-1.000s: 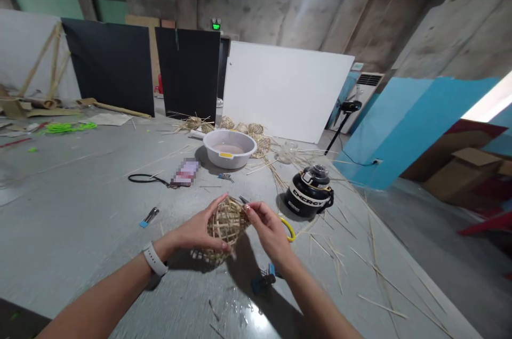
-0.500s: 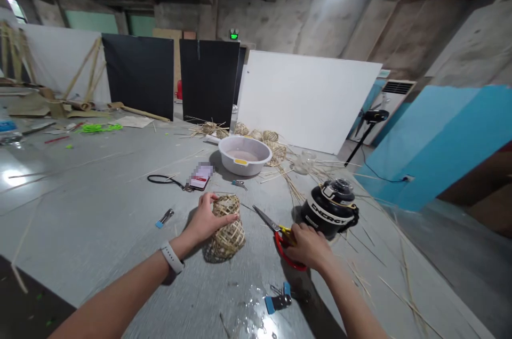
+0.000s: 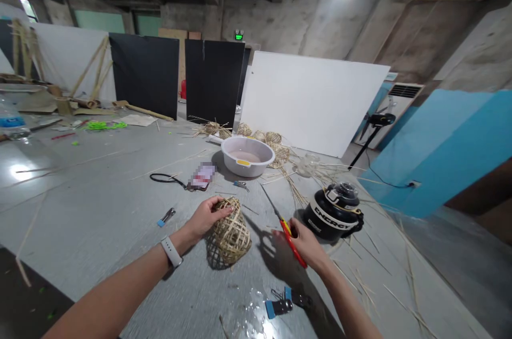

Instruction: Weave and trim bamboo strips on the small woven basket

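Note:
A small woven bamboo ball [image 3: 232,231] rests on the grey floor surface in front of me. My left hand [image 3: 204,217], with a white watch on the wrist, cups its left side, fingers curled over the top. My right hand [image 3: 304,243] is closed around the red and yellow handles of a pair of scissors [image 3: 283,225], lifted off the surface with the blades pointing up and away to the left. The scissors are to the right of the ball and apart from it.
A black jug [image 3: 333,212] lettered ENERGY stands just right of my right hand. A white basin [image 3: 247,155], more woven balls [image 3: 273,139], a phone with a cord [image 3: 201,176], a small blue tool [image 3: 166,216], blue clips [image 3: 279,304] and scattered bamboo strips [image 3: 400,291] lie around.
My right hand left the ball, reached right, grasped the scissors on the surface and has lifted them. My left hand set the ball down and stays on it.

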Demonstrator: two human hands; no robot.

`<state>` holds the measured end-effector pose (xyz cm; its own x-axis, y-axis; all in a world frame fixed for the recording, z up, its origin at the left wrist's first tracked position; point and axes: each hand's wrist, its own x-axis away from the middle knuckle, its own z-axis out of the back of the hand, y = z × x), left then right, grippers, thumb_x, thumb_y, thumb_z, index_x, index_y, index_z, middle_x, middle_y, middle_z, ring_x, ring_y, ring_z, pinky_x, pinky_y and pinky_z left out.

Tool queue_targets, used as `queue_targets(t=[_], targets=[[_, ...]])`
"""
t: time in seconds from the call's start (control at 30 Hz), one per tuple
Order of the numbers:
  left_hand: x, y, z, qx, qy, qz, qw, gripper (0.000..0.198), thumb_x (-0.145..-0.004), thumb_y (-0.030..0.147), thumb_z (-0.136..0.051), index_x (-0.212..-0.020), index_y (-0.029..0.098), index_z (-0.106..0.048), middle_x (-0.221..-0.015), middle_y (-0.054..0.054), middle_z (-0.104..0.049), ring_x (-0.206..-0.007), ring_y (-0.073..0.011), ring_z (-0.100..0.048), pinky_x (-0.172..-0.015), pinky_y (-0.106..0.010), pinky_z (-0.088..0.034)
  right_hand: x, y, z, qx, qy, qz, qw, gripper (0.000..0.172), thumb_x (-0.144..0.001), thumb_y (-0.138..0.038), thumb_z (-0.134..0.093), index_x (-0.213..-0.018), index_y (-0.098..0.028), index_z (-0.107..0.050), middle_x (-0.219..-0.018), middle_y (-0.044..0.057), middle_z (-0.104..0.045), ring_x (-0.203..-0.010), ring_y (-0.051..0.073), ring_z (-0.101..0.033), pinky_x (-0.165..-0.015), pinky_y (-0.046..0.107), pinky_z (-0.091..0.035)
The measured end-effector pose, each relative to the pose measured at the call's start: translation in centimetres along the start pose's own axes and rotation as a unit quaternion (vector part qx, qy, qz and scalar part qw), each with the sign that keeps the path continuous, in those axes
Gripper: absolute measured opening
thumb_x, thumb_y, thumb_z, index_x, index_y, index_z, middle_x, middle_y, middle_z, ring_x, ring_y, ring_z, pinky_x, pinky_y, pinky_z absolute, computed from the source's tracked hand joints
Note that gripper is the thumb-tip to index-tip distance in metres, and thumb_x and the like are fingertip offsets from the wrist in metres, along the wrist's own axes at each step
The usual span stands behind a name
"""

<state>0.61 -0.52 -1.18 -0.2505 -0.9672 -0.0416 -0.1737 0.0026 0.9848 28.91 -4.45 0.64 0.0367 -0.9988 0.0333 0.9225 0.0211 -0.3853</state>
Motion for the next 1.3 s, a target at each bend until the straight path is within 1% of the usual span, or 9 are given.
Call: queue_targets(t=[0.07,0.13,0.27,0.57,0.8,0.97,1.07,1.17,1.3], targets=[[0.1,0.1,-0.1,0.002,0.000,-0.013,1.000,0.038,-0.070,0.043,-0.079,-0.090,0.014,-0.065,-0.083,-0.003,-0.066,-0.075,-0.0153,-0.059,-0.070,-0.027,-0.044,0.9,-1.4,0.5,-0.012,-0.001,0.062,0.998,0.031,-0.085,-0.051,-0.054,-0.080,-0.023,-0.041,-0.070,0.000,-0.060,-0.063,0.017,-0.054,-0.057,0.025,-0.035],[0.2,0.3,-0.2,0.009,0.002,-0.023,1.000,0.039,-0.071,0.043,-0.079,-0.093,0.014,-0.065,-0.085,-0.004,-0.067,-0.075,-0.0156,-0.059,-0.071,-0.028,-0.046,1.9,-2.9,1.0,0.029,-0.008,0.093,0.995,0.033,-0.083,-0.054,-0.055,-0.084,-0.024,-0.041,-0.068,-0.001,-0.059,-0.060,0.018,-0.053,-0.055,0.025,-0.031],[0.4,0.6,-0.4,0.014,0.010,-0.036,0.999,0.042,-0.070,0.044,-0.079,-0.097,0.014,-0.065,-0.088,-0.004,-0.067,-0.077,-0.0160,-0.059,-0.072,-0.028,-0.046,3.0,-5.0,1.4,0.097,0.019,0.117,0.988,0.032,-0.085,-0.053,-0.052,-0.086,-0.023,-0.043,-0.075,0.005,-0.066,-0.064,0.022,-0.059,-0.057,0.027,-0.027],[0.8,0.7,-0.6,-0.003,-0.009,-0.062,0.998,0.036,-0.074,0.043,-0.077,-0.094,0.016,-0.062,-0.086,-0.003,-0.065,-0.078,-0.0159,-0.058,-0.075,-0.028,-0.045,2.9,-5.1,1.5,0.153,0.047,0.118,0.980,0.027,-0.090,-0.048,-0.048,-0.088,-0.022,-0.050,-0.083,0.009,-0.072,-0.072,0.027,-0.068,-0.058,0.028,-0.029],[1.1,0.2,-0.7,-0.056,-0.058,-0.071,0.994,0.034,-0.078,0.041,-0.074,-0.099,0.016,-0.063,-0.089,-0.004,-0.063,-0.083,-0.0173,-0.057,-0.077,-0.029,-0.045,3.1,-5.3,1.5,0.164,0.057,0.138,0.975,0.029,-0.090,-0.049,-0.049,-0.088,-0.021,-0.053,-0.086,0.009,-0.074,-0.074,0.027,-0.070,-0.058,0.029,-0.029],[1.6,0.5,-1.0,-0.075,-0.085,-0.078,0.991,0.032,-0.080,0.043,-0.072,-0.095,0.016,-0.063,-0.087,-0.003,-0.061,-0.083,-0.0176,-0.056,-0.078,-0.029,-0.045,3.4,-5.7,1.2,0.236,0.067,0.139,0.959,0.031,-0.091,-0.049,-0.050,-0.098,-0.020,-0.056,-0.084,0.010,-0.075,-0.077,0.027,-0.071,-0.056,0.030,-0.026],[1.8,0.7,-1.2,-0.072,-0.091,-0.076,0.990,0.032,-0.081,0.043,-0.072,-0.095,0.016,-0.063,-0.088,-0.004,-0.061,-0.083,-0.0178,-0.056,-0.077,-0.028,-0.045,3.7,-6.3,1.3,0.270,0.054,0.134,0.952,0.037,-0.093,-0.053,-0.047,-0.101,-0.019,-0.058,-0.082,0.011,-0.075,-0.076,0.027,-0.071,-0.056,0.030,-0.025],[1.8,0.7,-1.2,-0.056,-0.102,-0.067,0.991,0.031,-0.081,0.042,-0.072,-0.095,0.016,-0.062,-0.089,-0.003,-0.062,-0.083,-0.0174,-0.056,-0.077,-0.028,-0.045,3.9,-6.6,1.3,0.279,0.032,0.130,0.951,0.037,-0.094,-0.053,-0.046,-0.100,-0.019,-0.059,-0.084,0.011,-0.076,-0.076,0.027,-0.072,-0.056,0.031,-0.024],[1.7,0.6,-1.1,-0.068,-0.096,-0.067,0.991,0.030,-0.080,0.040,-0.072,-0.094,0.016,-0.062,-0.087,-0.003,-0.061,-0.082,-0.0171,-0.056,-0.077,-0.028,-0.045,3.9,-6.5,1.0,0.281,0.025,0.120,0.952,0.041,-0.095,-0.057,-0.044,-0.098,-0.019,-0.060,-0.083,0.012,-0.076,-0.075,0.029,-0.072,-0.055,0.031,-0.019]])
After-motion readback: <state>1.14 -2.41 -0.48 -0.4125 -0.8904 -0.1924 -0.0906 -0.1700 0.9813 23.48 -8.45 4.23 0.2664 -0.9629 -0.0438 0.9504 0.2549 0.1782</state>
